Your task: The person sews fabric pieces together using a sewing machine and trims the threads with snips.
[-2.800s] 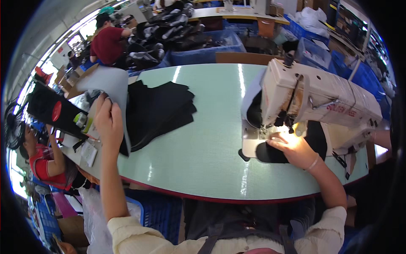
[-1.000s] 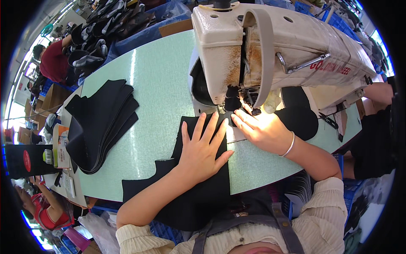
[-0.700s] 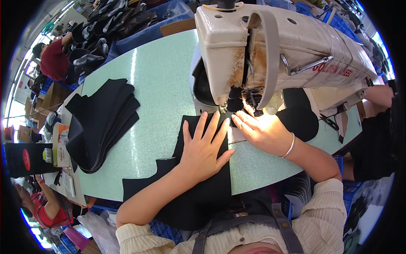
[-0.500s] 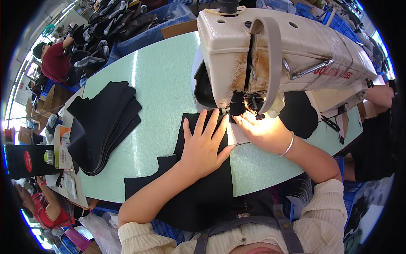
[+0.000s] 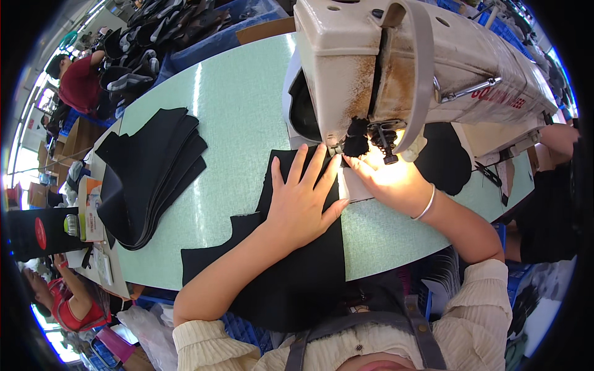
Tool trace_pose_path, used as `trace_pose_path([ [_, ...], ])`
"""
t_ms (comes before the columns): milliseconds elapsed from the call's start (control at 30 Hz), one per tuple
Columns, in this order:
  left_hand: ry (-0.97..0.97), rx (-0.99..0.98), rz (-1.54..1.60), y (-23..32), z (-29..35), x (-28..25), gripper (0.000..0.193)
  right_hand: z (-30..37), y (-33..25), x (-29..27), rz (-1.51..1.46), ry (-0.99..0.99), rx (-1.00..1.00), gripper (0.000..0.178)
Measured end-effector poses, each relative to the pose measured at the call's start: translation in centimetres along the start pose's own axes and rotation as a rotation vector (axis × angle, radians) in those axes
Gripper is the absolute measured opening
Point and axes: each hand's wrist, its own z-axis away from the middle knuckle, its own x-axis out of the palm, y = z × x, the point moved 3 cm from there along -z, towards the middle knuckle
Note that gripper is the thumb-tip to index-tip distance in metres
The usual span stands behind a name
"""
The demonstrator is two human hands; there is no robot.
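Observation:
A large black fabric piece point(image 5: 297, 266) lies on the pale green table and hangs over its front edge towards my lap. My left hand point(image 5: 301, 201) rests flat on it with the fingers spread, the tips just short of the presser foot point(image 5: 335, 150) of the sewing machine point(image 5: 346, 80). On the other side of the foot, my right hand point(image 5: 399, 185), with a bracelet at the wrist, has its fingers bunched at the fabric's right edge. The machine's lamp glares on those fingers, and their tips are partly washed out.
A stack of black cut pieces point(image 5: 151, 173) lies on the left of the table point(image 5: 232, 105). Beyond the machine's needle end is another black piece point(image 5: 442, 157), with thread snips point(image 5: 489, 175) nearby. Other people work at the left, and a blue bin point(image 5: 204, 49) stands behind.
The machine and table have shifted slightly in the view. The fabric's far edge stays at the presser foot, with both hands beside it in nearly the same pose.

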Motion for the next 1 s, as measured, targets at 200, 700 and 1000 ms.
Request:
trace_pose_path([
  [200, 0.02, 0.009, 0.025, -0.3, -0.2, -0.1, 0.065, -0.3, -0.1, -0.5, 0.077, -0.041, 0.015, 0.042],
  [700, -0.077, 0.029, 0.042, -0.2, -0.2, -1.1, 0.074, -0.4, 1.1, -0.9, -0.123, 0.078, 0.046, 0.024],
  [1000, -0.423, 0.091, 0.072, -0.4, 0.7, -4.1, 0.112, -0.7, 4.0, -2.6, -0.245, -0.076, -0.207, 0.027],
])
